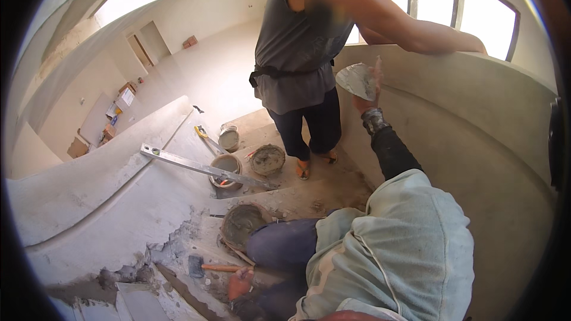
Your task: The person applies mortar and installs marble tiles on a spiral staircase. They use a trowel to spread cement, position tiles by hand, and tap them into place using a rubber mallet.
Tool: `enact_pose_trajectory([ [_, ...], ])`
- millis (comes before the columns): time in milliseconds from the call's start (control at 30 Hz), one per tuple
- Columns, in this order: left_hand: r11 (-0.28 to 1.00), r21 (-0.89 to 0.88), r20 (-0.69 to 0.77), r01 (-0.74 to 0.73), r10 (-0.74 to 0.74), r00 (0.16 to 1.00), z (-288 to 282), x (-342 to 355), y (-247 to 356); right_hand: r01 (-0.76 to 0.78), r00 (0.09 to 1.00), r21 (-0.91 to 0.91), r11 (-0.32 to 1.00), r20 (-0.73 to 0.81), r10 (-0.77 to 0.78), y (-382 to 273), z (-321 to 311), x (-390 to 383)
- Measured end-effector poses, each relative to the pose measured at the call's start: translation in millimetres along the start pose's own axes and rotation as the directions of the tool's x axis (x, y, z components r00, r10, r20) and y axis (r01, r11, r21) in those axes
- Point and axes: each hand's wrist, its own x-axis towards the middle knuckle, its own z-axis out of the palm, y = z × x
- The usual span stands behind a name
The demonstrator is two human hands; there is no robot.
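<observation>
My right hand (367,103) is raised near the curved wall, closed on a trowel (356,81) whose blade is smeared with pale plaster. Low down at the left, my left hand (239,283) is closed at the end of a wooden-handled mallet (195,266). The mallet's dark, blocky head points left, over the rubble-strewn step. Beside my knee stands a round bucket (238,221) of grey mortar. A long metal level (184,163) slants across the low wall and over another bucket.
A person (303,53) in a grey sleeveless top stands ahead on the stairs, one arm on the curved wall (470,119). Further mortar buckets (267,160) and a yellow-handled saw (202,133) lie nearby. Broken plaster (178,246) edges the left side.
</observation>
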Motion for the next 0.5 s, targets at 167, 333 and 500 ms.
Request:
enact_pose_trajectory([
  [167, 0.995, 0.094, -0.017, -0.016, 0.018, 1.0, 3, -2, -4, -0.261, 0.965, 0.515, 0.817, 0.118, 0.235, 14, 5, 9],
  [333, 0.987, 0.144, -0.021, -0.074, 0.078, 0.997, 5, 10, -11, -0.233, 0.972, 0.56, 0.795, 0.098, 0.215, 14, 18, -7],
  [500, 0.993, 0.052, 0.043, -0.11, 0.108, 0.993, 7, 2, -16, 0.027, 0.964, 0.148, 0.989, 0.258, -0.065, -10, 21, -72],
])
